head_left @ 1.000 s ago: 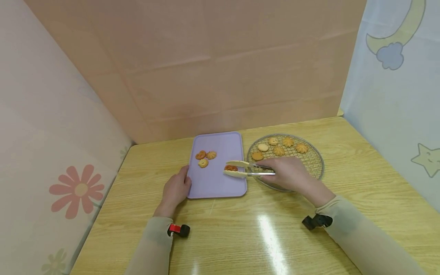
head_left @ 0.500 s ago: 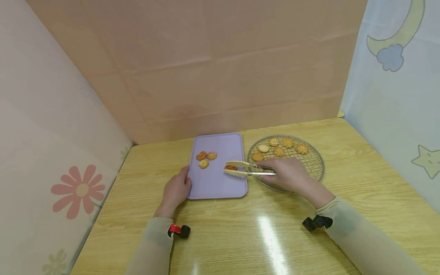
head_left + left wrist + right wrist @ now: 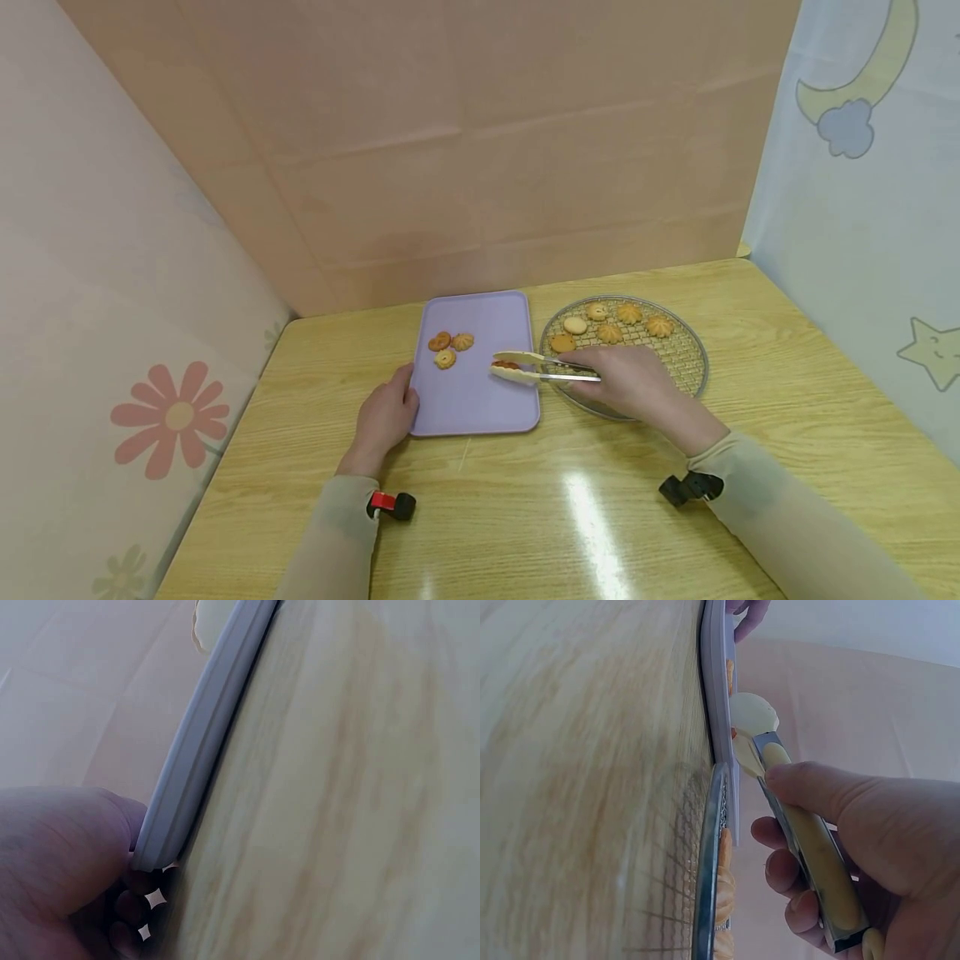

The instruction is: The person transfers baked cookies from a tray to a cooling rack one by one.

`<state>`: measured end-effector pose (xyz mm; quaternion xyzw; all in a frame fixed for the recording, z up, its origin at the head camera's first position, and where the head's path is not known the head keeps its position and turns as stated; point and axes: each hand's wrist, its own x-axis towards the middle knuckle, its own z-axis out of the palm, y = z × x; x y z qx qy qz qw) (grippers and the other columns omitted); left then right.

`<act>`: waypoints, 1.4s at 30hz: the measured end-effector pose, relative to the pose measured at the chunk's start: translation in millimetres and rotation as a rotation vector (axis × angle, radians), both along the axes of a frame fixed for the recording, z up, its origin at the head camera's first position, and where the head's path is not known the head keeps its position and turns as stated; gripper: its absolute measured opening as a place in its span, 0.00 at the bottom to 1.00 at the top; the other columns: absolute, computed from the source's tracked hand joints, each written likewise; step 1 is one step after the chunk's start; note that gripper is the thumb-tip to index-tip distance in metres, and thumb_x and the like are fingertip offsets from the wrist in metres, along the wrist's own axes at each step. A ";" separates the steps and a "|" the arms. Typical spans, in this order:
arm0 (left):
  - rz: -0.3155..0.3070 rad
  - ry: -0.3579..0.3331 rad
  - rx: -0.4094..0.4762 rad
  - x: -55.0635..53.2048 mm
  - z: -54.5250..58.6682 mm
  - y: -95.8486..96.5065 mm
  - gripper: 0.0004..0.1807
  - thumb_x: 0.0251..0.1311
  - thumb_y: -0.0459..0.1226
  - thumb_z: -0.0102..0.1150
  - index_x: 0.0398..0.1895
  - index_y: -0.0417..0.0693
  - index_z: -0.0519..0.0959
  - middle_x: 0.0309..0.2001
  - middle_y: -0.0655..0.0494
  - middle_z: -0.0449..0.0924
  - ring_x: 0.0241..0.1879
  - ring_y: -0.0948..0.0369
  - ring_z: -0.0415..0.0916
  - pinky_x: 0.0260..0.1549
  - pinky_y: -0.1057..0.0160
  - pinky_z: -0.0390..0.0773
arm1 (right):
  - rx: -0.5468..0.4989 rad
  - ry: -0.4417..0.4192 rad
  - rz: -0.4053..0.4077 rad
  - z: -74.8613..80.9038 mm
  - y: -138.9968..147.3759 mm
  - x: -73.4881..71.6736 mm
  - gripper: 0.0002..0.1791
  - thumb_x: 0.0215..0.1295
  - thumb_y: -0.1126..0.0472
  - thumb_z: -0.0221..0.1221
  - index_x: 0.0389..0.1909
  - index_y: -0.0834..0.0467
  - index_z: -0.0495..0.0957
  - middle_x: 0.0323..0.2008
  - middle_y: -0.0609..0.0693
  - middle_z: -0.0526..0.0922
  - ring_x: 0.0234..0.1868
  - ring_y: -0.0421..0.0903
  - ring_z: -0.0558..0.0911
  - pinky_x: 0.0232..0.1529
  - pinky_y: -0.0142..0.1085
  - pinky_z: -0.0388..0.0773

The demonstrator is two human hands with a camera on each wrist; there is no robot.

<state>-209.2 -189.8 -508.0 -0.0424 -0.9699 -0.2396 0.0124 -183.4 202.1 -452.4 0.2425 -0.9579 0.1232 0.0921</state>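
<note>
My left hand (image 3: pixel 386 410) grips the left edge of a lilac tray (image 3: pixel 465 408); in the left wrist view the thumb lies over the rim and the fingers curl beneath. Toward the tray's left side sit a reddish-brown cookie (image 3: pixel 439 340), a fluted cookie (image 3: pixel 462 342) and a paler round one (image 3: pixel 445 359). My right hand (image 3: pixel 633 379) holds metal tongs (image 3: pixel 551 377) with cream tips, thumb on one arm and fingers round the other. Between the tips, over the tray's right part, is another reddish-brown cookie (image 3: pixel 506 365), partly hidden by them.
A round wire rack (image 3: pixel 686 362) with several cookies stands right of the tray, partly under my right hand. The wooden table (image 3: pixel 480 517) extends in front. A plain backdrop (image 3: pixel 480 167) rises behind, with printed sheets on both sides.
The tong tips have drawn slightly closer together, and less of the cookie between them shows. Both hands and the tray stay nearly where they were.
</note>
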 end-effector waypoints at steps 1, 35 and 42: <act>0.001 0.002 -0.002 0.0 -0.4 0.0 0.29 0.80 0.35 0.55 0.81 0.38 0.70 0.51 0.39 0.88 0.38 0.50 0.79 0.46 0.44 0.80 | -0.004 0.009 0.001 -0.7 0.2 -0.4 0.24 0.68 0.51 0.76 0.64 0.47 0.89 0.51 0.50 0.93 0.33 0.46 0.88 0.23 0.44 0.76; -0.003 0.009 0.006 -2.1 -0.7 -1.9 0.30 0.78 0.35 0.57 0.81 0.39 0.71 0.34 0.50 0.82 0.31 0.54 0.75 0.36 0.52 0.75 | -0.060 0.160 -0.092 19.0 37.1 6.0 0.24 0.64 0.56 0.79 0.61 0.44 0.91 0.43 0.48 0.94 0.24 0.42 0.81 0.18 0.42 0.67; 0.000 0.001 0.005 -4.3 2.1 -0.7 0.30 0.79 0.34 0.56 0.82 0.39 0.70 0.32 0.50 0.81 0.31 0.54 0.74 0.34 0.53 0.74 | -0.057 0.174 -0.150 27.1 68.1 16.0 0.22 0.67 0.56 0.77 0.62 0.44 0.91 0.43 0.49 0.94 0.22 0.39 0.79 0.17 0.41 0.64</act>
